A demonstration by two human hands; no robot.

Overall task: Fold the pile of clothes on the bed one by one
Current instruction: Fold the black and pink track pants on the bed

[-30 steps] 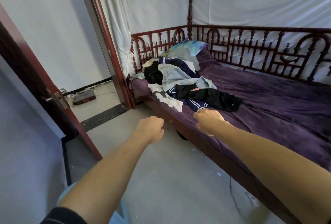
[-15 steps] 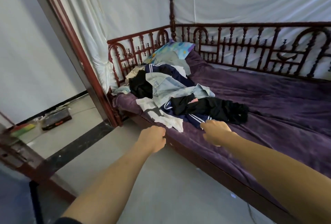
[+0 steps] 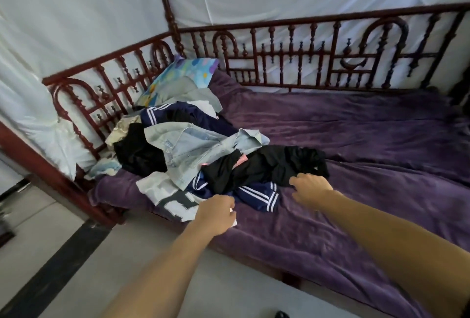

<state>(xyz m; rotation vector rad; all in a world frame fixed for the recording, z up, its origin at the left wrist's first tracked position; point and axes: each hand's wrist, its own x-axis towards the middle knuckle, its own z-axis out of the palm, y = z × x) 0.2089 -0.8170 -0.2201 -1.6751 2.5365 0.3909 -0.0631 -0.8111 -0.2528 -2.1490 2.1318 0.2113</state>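
A pile of clothes lies at the left end of the bed on a purple blanket [image 3: 356,139]. On top is a pale denim jacket [image 3: 193,149]. A black garment [image 3: 267,167] sprawls to its right, over a navy garment with white stripes [image 3: 256,196]. A white garment with dark lettering [image 3: 165,193] hangs toward the bed's near edge. My left hand [image 3: 216,213] is curled over that white garment's corner; whether it grips the cloth is hidden. My right hand [image 3: 310,188] has bent, parted fingers at the black garment's near edge.
A colourful pillow [image 3: 183,75] leans in the far left corner. A carved dark red wooden rail [image 3: 279,58] runs along the head and back, with white curtain behind it. Grey floor [image 3: 50,254] with a dark strip lies at the lower left.
I have come closer to the bed. Both hands moved forward from beside the bed's edge onto the pile, and my right hand's fist has loosened.
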